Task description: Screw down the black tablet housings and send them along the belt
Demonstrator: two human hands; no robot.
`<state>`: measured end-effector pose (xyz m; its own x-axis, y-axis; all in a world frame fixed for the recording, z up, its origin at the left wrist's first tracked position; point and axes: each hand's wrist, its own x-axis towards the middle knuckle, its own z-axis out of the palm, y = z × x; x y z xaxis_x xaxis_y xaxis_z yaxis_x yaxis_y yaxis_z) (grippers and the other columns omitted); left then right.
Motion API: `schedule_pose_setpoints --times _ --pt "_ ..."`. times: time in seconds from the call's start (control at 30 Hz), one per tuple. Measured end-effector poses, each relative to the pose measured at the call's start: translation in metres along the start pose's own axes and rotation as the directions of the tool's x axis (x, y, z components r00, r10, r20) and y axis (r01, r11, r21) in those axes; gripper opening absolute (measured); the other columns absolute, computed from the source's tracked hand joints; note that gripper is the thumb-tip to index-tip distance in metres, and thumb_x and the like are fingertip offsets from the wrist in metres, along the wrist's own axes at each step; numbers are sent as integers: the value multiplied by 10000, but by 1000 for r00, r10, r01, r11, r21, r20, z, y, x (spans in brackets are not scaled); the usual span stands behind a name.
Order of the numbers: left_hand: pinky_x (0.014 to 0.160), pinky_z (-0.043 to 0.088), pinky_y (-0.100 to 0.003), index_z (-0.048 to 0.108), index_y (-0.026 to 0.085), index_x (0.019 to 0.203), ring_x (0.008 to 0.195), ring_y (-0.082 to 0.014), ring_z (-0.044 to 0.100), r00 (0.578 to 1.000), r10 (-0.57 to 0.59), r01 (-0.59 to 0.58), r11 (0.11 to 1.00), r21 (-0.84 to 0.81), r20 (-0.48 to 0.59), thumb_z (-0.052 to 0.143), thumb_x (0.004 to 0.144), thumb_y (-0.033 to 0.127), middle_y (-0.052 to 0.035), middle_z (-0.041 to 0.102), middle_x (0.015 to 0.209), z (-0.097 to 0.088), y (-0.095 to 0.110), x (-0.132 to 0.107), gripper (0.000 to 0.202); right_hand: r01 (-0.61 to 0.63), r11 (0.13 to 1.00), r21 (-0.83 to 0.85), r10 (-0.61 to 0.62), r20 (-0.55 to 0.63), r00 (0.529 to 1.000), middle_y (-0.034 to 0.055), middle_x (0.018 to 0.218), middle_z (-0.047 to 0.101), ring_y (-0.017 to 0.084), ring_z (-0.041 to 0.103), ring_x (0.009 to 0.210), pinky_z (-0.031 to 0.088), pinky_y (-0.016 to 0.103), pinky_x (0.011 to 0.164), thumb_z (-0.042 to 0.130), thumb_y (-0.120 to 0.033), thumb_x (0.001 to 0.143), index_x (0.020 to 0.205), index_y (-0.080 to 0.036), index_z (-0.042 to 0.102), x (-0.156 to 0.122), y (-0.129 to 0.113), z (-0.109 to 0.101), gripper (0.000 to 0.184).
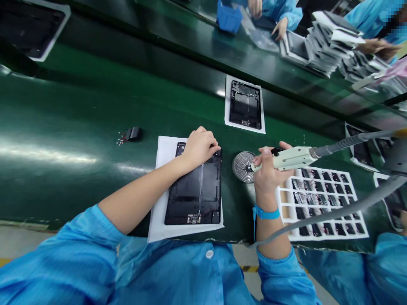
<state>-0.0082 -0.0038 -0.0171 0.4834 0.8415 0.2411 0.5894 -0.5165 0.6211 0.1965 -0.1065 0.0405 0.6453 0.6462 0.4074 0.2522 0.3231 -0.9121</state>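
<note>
My left hand rests with curled fingers on the top edge of a black tablet chassis, which lies on a white foam sheet on the green belt. My right hand is closed round a pale electric screwdriver with a grey cable. The driver's tip touches a round perforated metal screw dish just right of the chassis. A blue strap circles my right wrist.
A white compartment tray of small dark parts lies right of my hand. A second chassis on foam sits farther back, a small black part to the left. Other people in blue sleeves handle stacked parts across the belt.
</note>
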Motion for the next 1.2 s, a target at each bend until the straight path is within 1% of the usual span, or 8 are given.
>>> schedule_pose_setpoints --times 0.13,0.23,0.37,0.47,0.6,0.83,1.03,1.2 --pt "864 500 -463 890 260 864 1060 -325 645 1000 -9 9 1000 4 13 879 1008 337 -81 839 984 1 1 1 164 72 996 -58 -73 -13 997 -40 923 719 89 530 499 549 321 530 803 -455 948 1306 -293 558 5 -20 8 464" --pt "863 495 -462 893 251 874 1062 -327 644 1000 -15 15 1000 2 16 883 1006 332 -85 838 988 0 3 2 155 112 993 -44 -110 36 993 -28 973 717 88 508 498 553 325 526 754 -452 983 1406 -322 539 10 -31 32 492" --pt "854 472 -458 898 230 908 1058 -327 636 999 -24 24 1000 7 35 890 1006 320 -91 830 990 -3 7 2 133 73 997 14 -74 106 992 -21 983 721 83 532 494 549 308 514 763 -484 974 1409 -304 537 12 -21 75 522" --pt "859 458 -458 903 223 937 1081 -333 629 998 -32 31 999 17 57 886 1008 308 -98 823 1014 -4 11 2 113 19 997 74 -29 136 990 -38 919 721 84 539 481 527 292 501 801 -450 931 1320 -282 556 8 -6 93 490" --pt "888 444 -462 895 224 924 1098 -336 612 999 -32 31 1000 4 45 873 1017 307 -101 803 1002 -1 12 2 126 10 996 91 -23 137 990 -48 889 724 84 534 470 505 282 492 827 -436 903 1288 -281 562 3 7 96 492" --pt "889 448 -473 884 229 893 1090 -337 604 1000 -15 15 1000 5 23 849 1022 309 -100 788 975 3 11 1 155 46 999 -12 -44 148 988 -52 900 689 85 524 483 521 298 496 783 -515 948 1285 -299 540 3 14 95 468" --pt "885 435 -470 885 220 909 1091 -338 603 999 -15 14 1000 11 37 854 1027 315 -101 788 982 1 13 2 154 57 998 -6 -56 156 986 -67 853 638 85 504 474 524 300 487 776 -529 972 1272 -310 534 -2 19 98 443" --pt "882 444 -473 886 217 911 1084 -342 607 999 -13 13 1000 17 36 848 1028 306 -108 793 983 -1 12 1 152 41 999 26 -45 182 982 -70 818 633 95 513 474 547 307 494 792 -517 941 1262 -295 562 -1 23 102 453"
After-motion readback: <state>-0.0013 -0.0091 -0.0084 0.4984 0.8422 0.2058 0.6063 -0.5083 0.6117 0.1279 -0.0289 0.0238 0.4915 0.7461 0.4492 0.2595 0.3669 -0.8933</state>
